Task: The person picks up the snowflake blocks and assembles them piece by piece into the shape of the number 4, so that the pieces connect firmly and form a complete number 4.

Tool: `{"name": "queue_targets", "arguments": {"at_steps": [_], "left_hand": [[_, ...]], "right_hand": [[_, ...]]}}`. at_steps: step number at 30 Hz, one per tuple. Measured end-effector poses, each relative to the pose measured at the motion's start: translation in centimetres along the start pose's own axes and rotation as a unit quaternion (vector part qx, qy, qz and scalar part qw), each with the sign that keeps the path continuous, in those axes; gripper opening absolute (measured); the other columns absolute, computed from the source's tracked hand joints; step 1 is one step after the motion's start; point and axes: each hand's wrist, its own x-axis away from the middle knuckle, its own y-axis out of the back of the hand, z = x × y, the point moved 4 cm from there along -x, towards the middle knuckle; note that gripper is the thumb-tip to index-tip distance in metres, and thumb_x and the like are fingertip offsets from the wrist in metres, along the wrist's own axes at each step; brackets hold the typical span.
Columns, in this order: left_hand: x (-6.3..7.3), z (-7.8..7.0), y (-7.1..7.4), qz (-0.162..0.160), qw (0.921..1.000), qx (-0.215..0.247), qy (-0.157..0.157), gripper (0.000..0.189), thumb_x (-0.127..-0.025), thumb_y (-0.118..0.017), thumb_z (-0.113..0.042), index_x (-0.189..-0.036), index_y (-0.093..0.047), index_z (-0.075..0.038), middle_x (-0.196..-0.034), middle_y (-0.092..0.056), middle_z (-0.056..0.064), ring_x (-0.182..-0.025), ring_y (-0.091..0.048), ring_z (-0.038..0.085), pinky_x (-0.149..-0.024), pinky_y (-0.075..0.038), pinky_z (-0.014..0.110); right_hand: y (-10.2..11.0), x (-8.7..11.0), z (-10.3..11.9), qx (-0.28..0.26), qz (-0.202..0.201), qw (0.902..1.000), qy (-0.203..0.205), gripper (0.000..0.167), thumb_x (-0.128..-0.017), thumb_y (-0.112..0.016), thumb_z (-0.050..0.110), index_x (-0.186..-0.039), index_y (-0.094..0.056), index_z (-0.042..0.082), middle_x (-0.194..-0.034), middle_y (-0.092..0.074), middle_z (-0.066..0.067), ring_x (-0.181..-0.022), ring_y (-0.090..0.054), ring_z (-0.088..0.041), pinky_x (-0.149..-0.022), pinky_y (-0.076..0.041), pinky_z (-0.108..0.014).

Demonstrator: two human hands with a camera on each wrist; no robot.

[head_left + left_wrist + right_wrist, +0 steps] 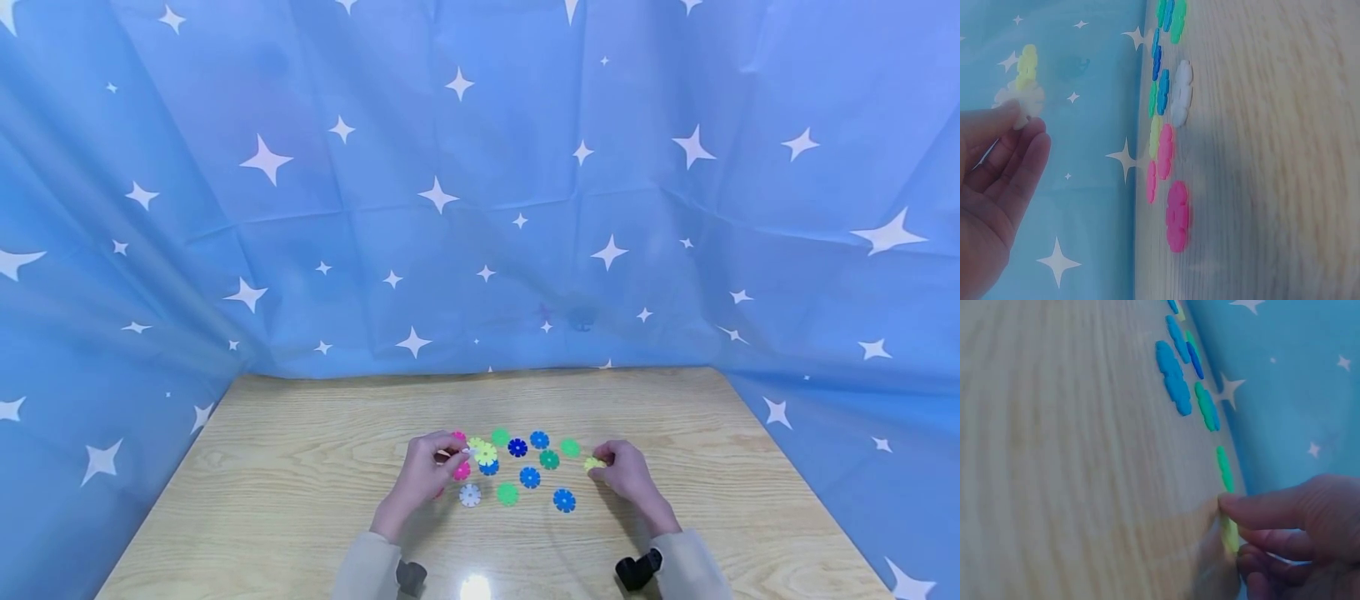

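My left hand (pixel 424 477) pinches a white notched plastic disc (pixel 1030 99) between thumb and fingers, held up off the table. A yellow notched disc (pixel 1027 61) is attached to the white one's far edge and overlaps discs on the table in the head view. On the right, my right hand (pixel 628 473) pinches another yellow disc (pixel 1230 532) by its edges, low at the tabletop. Its fingertips partly cover that disc. A light green disc (pixel 570 448) lies just beyond, to the left of this hand.
Between the hands, several loose discs lie flat on the wooden table (pixel 300 500): blue (pixel 564 500), green (pixel 507 494), dark blue (pixel 517 447), white (pixel 470 495) and pink (pixel 461 470). A blue star-patterned curtain (pixel 480 208) stands behind the table and along both sides.
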Motion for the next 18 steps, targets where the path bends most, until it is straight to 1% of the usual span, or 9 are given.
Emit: {"name": "queue_targets", "arguments": {"at_steps": [4,7,12,15,18], "left_hand": [[0.03,-0.03,0.01,0.000,1.0000,0.004,0.003,0.004,-0.083,-0.068,0.000,-0.084,-0.071,-0.002,-0.087,-0.068,0.006,-0.075,-0.064,0.014,-0.064,-0.057,0.020],[0.04,0.01,-0.01,0.000,1.0000,0.003,0.000,0.003,-0.084,-0.068,-0.001,-0.084,-0.071,-0.001,-0.087,-0.068,0.007,-0.075,-0.064,0.014,-0.064,-0.057,0.020],[0.09,0.22,-0.09,-0.001,1.0000,-0.003,-0.003,0.003,-0.084,-0.068,-0.002,-0.084,-0.071,-0.002,-0.086,-0.068,0.006,-0.074,-0.064,0.014,-0.063,-0.057,0.020],[0.12,0.31,-0.14,-0.002,1.0000,-0.004,-0.002,0.003,-0.083,-0.069,-0.001,-0.083,-0.071,-0.003,-0.086,-0.068,0.005,-0.073,-0.064,0.014,-0.063,-0.057,0.020],[0.13,0.32,-0.15,-0.003,1.0000,-0.003,-0.001,0.004,-0.083,-0.069,-0.001,-0.083,-0.071,-0.004,-0.085,-0.068,0.005,-0.073,-0.064,0.014,-0.063,-0.057,0.020]], "right_hand": [[0.13,-0.07,0.25,0.016,0.012,0.9998,0.000,0.022,-0.070,-0.075,-0.003,-0.086,-0.059,-0.006,-0.078,-0.057,-0.011,-0.072,-0.051,-0.020,-0.060,-0.045,-0.029],[0.17,-0.09,0.29,0.024,0.016,0.9996,-0.004,0.023,-0.070,-0.075,-0.001,-0.085,-0.058,-0.005,-0.078,-0.055,-0.010,-0.071,-0.050,-0.020,-0.059,-0.044,-0.029],[0.12,-0.03,0.27,0.020,0.021,0.9996,-0.004,0.026,-0.071,-0.075,0.000,-0.088,-0.057,-0.006,-0.079,-0.053,-0.010,-0.071,-0.049,-0.019,-0.058,-0.042,-0.027],[0.16,0.06,0.20,0.009,0.015,0.9998,0.007,0.025,-0.070,-0.075,-0.001,-0.087,-0.057,-0.006,-0.077,-0.053,-0.010,-0.070,-0.048,-0.019,-0.058,-0.041,-0.026],[0.22,0.26,-0.05,-0.004,-0.001,0.9999,0.015,0.024,-0.069,-0.076,-0.001,-0.084,-0.058,-0.005,-0.075,-0.052,-0.008,-0.068,-0.046,-0.018,-0.056,-0.039,-0.025]]}}
